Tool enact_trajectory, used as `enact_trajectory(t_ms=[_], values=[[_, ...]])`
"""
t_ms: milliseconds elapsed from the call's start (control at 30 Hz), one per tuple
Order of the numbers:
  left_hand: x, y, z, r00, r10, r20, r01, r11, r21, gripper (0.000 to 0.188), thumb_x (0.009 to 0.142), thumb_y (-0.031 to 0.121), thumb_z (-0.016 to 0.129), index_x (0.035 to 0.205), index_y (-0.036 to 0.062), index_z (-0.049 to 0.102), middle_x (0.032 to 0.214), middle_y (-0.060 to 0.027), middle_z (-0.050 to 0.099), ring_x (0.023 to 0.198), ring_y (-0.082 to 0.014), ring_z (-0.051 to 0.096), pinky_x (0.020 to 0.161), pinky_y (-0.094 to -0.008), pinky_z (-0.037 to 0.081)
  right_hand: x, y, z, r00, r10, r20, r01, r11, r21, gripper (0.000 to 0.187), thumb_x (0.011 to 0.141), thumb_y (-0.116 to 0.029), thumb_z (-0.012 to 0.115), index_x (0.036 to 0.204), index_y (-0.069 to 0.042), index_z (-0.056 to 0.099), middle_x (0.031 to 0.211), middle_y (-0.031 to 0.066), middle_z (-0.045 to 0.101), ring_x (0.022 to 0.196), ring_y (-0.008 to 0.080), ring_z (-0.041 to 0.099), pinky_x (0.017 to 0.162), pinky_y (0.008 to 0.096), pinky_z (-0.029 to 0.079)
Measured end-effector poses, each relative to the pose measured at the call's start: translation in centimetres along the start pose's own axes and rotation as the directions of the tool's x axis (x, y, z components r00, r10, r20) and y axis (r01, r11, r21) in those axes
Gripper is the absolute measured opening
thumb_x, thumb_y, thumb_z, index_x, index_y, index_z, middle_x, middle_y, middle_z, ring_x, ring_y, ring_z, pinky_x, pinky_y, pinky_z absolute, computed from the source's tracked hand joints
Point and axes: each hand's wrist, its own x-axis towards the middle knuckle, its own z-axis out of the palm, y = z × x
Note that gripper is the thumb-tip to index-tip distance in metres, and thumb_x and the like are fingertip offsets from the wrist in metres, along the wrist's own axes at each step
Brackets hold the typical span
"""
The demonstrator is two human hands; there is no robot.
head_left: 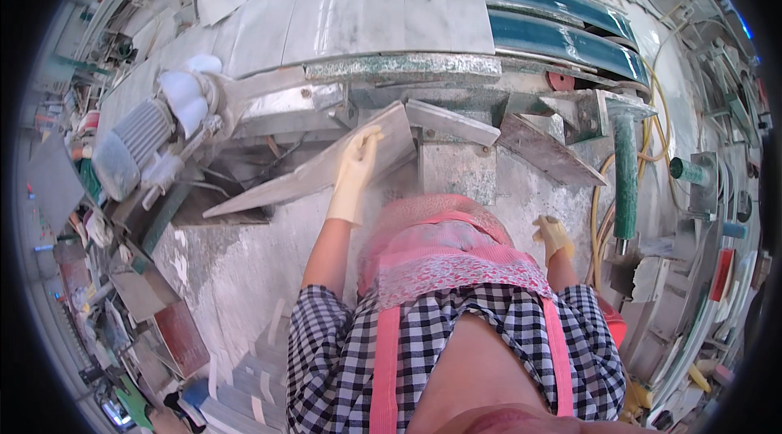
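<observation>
- The handling looks partway: the left hand [356, 161] is engaged with a long grey slab [301, 177], which is not laid flat.
- The grey slab stands tilted below the near edge of the surface [399, 67], toward its left half, one pointed end reaching down to the left.
- The gloved left hand bends its fingers over the slab's upper edge, closed on it.
- The right hand [555, 237] hangs near the person's side, apart from the slabs. No object shows in it; it is small in this view, so how far its fingers are closed cannot be told.
- Done, as far as shows: pale slabs [350, 15] lie flat in a row on the surface, side by side up to the blue belts [562, 35] at its right end.
- Not on that surface: the grey slab, a narrow slab [453, 122] below its near edge, and a brownish slab [546, 149] leaning below its near right corner. Neither hand touches these last two.
</observation>
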Motion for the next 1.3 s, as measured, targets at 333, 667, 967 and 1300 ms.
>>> enact_trajectory(t_ms=[333,667,967,1300], values=[[20.9,2.2,1.6,0.892,0.428,0.143,-0.451,0.829,0.332,0.025,0.090,0.013,0.063,0.114,0.0055,0.069,0.102,-0.0149,0.071,0.096,-0.0319,0.068,0.085,-0.0351,0.052,-4.0,-5.4,-0.1,0.961,0.142,-0.236,-0.140,0.990,0.023,0.034,0.092,-0.036,0.056,0.091,-0.005,0.072,0.059,0.0077,0.060,0.053,0.0193,0.060,0.052,0.0332,0.047],[30.1,1.8,6.8,0.858,0.501,0.113,-0.402,0.517,0.756,0.044,0.089,0.028,0.061,0.126,0.0035,0.060,0.134,-0.0157,0.057,0.126,-0.0341,0.049,0.113,-0.0454,0.032,-0.3,-27.6,-7.3,0.789,-0.514,-0.337,0.260,0.776,-0.575,0.036,0.097,-0.023,0.054,0.128,-0.003,0.055,0.099,0.0116,0.066,0.090,0.0270,0.063,0.086,0.0371,0.048],[30.4,2.0,7.1,0.896,0.416,0.155,-0.387,0.560,0.732,0.049,0.089,0.031,0.062,0.130,0.0056,0.059,0.142,-0.0158,0.053,0.134,-0.0335,0.044,0.117,-0.0457,0.027,14.4,-50.0,-0.3,0.706,-0.622,-0.338,0.663,0.748,0.009,0.049,0.088,-0.031,0.067,0.126,-0.002,0.061,0.120,0.0146,0.068,0.113,0.0314,0.064,0.093,0.0351,0.050],[30.3,2.5,7.6,0.908,0.369,0.196,-0.382,0.540,0.750,0.058,0.088,0.035,0.063,0.137,0.0065,0.053,0.147,-0.0146,0.048,0.138,-0.0330,0.040,0.119,-0.0472,0.023,21.7,-55.6,2.4,0.853,-0.457,-0.252,0.418,0.887,-0.195,0.056,0.078,-0.049,0.068,0.111,-0.005,0.066,0.114,0.0215,0.068,0.109,0.0365,0.064,0.094,0.0402,0.050]])
